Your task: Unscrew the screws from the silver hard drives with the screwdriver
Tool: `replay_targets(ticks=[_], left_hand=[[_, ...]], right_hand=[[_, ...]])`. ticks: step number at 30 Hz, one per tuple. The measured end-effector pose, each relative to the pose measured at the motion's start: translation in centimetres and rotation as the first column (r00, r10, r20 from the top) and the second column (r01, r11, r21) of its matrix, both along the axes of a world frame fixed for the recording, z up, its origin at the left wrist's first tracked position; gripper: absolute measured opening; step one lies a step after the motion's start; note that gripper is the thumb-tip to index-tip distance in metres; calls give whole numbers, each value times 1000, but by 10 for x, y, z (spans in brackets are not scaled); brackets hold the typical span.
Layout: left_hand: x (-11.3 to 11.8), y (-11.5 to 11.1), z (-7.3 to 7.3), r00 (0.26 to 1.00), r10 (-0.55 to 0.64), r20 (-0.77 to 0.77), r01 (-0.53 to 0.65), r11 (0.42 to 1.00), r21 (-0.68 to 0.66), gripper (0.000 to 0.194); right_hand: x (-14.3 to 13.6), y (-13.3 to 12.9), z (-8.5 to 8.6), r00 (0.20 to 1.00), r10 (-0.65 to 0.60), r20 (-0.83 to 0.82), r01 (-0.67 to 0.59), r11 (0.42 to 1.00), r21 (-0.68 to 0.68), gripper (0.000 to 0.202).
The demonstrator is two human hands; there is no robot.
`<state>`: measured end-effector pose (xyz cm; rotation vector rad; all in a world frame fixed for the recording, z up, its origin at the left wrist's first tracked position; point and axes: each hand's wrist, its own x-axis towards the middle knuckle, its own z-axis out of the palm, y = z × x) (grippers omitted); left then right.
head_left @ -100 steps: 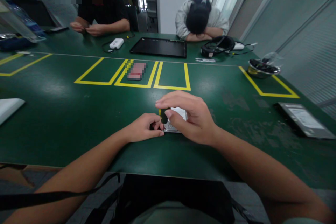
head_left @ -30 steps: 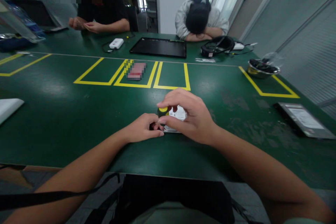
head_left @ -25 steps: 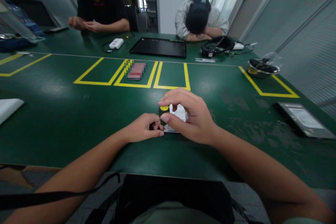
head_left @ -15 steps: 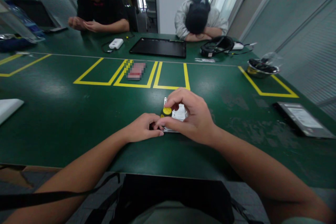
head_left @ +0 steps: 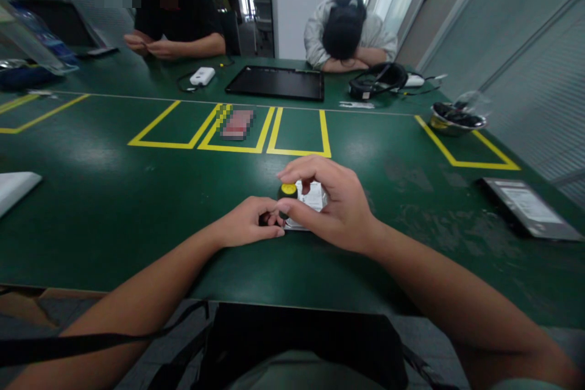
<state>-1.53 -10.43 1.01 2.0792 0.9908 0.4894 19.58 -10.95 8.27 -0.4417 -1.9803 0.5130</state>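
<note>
In the head view a silver hard drive with a white label lies flat on the green table, partly covered by my hands. A screwdriver stands upright over its left side, showing a black handle with a yellow top; its tip is hidden. My right hand curves over the drive, thumb on the near side of the handle and fingers on the far side. At the drive's left edge, my left hand is curled and grips it, with fingertips close to the screwdriver.
Another hard drive lies at the right. Beyond are yellow tape outlines, a blurred reddish item, a black panel, coiled cables and a metal bowl. Two people sit across the table; a white object is at the left.
My right thumb and fingers have shifted slightly left around the screwdriver handle. My left hand and the drive stay put. Across the table, one person's hands have moved a little.
</note>
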Motion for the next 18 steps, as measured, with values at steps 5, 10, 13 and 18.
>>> replay_targets(ticks=[5,10,13,18], left_hand=[[-1,1,1,1000,-20,18,20,1000,-20,26],[-1,2,1,999,-35,16,36,999,-38,25],[0,1,1,999,-19,33,21,999,-48,24],[1,0,0,998,-26,66,30,998,-59,21]], right_hand=[[0,0,0,1000,-11,4,11,1000,17,17],[-2,0,0,1000,-23,-4,23,998,57,11],[-2,-1,-1,1000,10,-2,-10,999,45,13],[-2,-2,-4,998,54,33,-55,998,18,26]])
